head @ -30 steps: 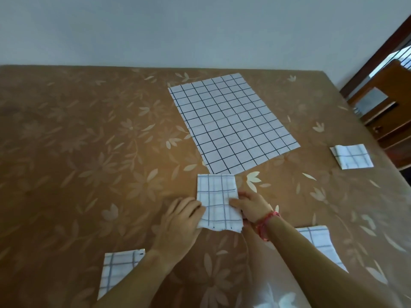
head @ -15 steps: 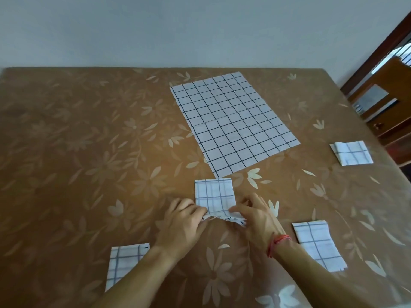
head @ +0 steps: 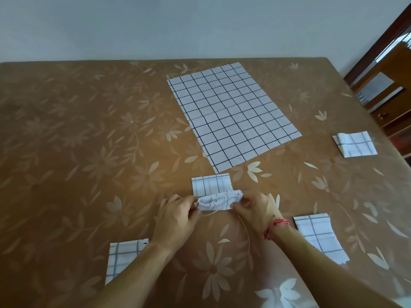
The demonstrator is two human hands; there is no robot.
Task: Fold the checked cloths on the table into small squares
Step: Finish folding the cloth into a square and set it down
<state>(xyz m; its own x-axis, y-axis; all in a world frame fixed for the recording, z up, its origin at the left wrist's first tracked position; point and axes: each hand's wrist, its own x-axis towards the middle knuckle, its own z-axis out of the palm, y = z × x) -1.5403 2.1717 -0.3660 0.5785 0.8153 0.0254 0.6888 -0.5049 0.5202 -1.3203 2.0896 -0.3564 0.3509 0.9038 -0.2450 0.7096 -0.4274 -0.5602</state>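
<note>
A small white cloth with thin blue-grey checks, already folded into a narrow strip, lies on the bench, which wears a brown cover printed with pale flowers. The left hand and the right hand meet at its near edge. The left fingers are curled and pinch the left end of that edge. The right fingers are curled and pinch the right end. Between the two sets of fingers the near edge is lifted off the bench and bunched into a loose roll, while the far half of the cloth lies flat just beyond the fingertips. A red thread bracelet circles the right wrist.

Farther out from the fingers, just past the cloth's far edge, a large white sheet of cloth with a dark grid lies spread flat and turned at an angle. A small folded checked square lies beside the right forearm, behind and to the right of the right fingers. A second folded checked square lies behind and to the left of the left fingers, partly under the left forearm. A third folded checked square lies well off to the right of the right fingers, near the bench edge. Dark wooden furniture stands beyond that edge.
</note>
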